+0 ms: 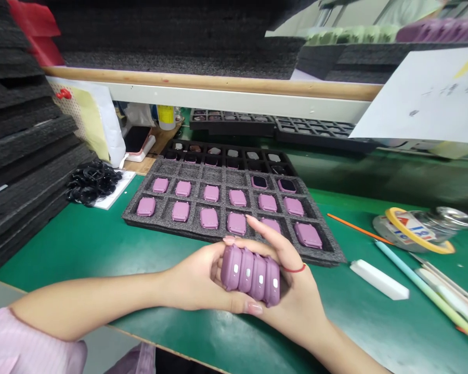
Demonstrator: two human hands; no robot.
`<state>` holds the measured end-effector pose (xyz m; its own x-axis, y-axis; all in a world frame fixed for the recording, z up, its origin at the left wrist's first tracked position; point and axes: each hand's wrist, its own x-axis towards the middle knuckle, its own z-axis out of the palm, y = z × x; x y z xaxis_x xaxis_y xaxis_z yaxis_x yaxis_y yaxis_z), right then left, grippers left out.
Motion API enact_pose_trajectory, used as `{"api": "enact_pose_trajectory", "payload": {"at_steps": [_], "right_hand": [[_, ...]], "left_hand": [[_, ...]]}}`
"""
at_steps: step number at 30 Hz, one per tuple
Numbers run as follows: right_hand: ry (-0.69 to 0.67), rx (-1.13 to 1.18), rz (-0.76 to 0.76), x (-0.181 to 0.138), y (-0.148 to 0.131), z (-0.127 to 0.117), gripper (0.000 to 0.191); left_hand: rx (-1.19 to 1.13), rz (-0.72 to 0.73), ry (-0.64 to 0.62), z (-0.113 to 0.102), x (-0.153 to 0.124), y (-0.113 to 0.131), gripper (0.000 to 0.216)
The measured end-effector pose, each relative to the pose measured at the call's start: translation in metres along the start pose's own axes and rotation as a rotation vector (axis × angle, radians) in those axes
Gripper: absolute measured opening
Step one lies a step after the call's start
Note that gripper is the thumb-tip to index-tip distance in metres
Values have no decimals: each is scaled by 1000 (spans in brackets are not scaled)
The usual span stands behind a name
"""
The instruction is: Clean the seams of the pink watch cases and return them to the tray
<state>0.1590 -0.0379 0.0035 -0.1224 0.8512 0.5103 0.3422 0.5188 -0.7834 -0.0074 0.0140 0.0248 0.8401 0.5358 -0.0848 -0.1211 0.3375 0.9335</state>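
Between my two hands sits a row of several purple watch cases [250, 275], pressed side by side with their white side buttons facing me. My left hand [206, 280] is wrapped round the left end, its thumb along the bottom. My right hand [292, 280] closes on the right end, with one finger raised towards the foam tray [234, 179] behind. More purple watch cases [209, 218] lie in the tray's front compartments. Two pieces with dark screens [259, 182] lie further back at the right.
At right are a glass bottle [409, 228] with a yellow ring, an orange stick [359, 228], a white block [380, 279] and pens [425, 285]. Dark foam trays [19, 104] are stacked at left beside black bands [91, 183]. A shelf edge [218, 83] spans above.
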Motion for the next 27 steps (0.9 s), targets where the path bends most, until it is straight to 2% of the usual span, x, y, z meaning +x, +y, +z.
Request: {"api": "enact_pose_trajectory", "payload": {"at_steps": [5,10,16,20,22,27], "right_hand": [[-2,30,19,-2,2,1,94],[7,39,32,-2,4,4,93],[23,-65,-35,0,5,5,96],[11,-79,-68,0,5,4,94],[3,-100,-88,-1,4,5,94],[-1,-152,-129,-3,2,6,90]], "left_hand": [[16,26,-48,-2,-1,-3,45],[-15,24,-84,-8,-4,-5,45],[-86,-99,-2,-14,-4,-4,38],[-83,-33,-37,-10,-4,-3,37],[-26,1,-4,-6,-6,-2,37],[81,56,54,-1,-8,-2,19]]}}
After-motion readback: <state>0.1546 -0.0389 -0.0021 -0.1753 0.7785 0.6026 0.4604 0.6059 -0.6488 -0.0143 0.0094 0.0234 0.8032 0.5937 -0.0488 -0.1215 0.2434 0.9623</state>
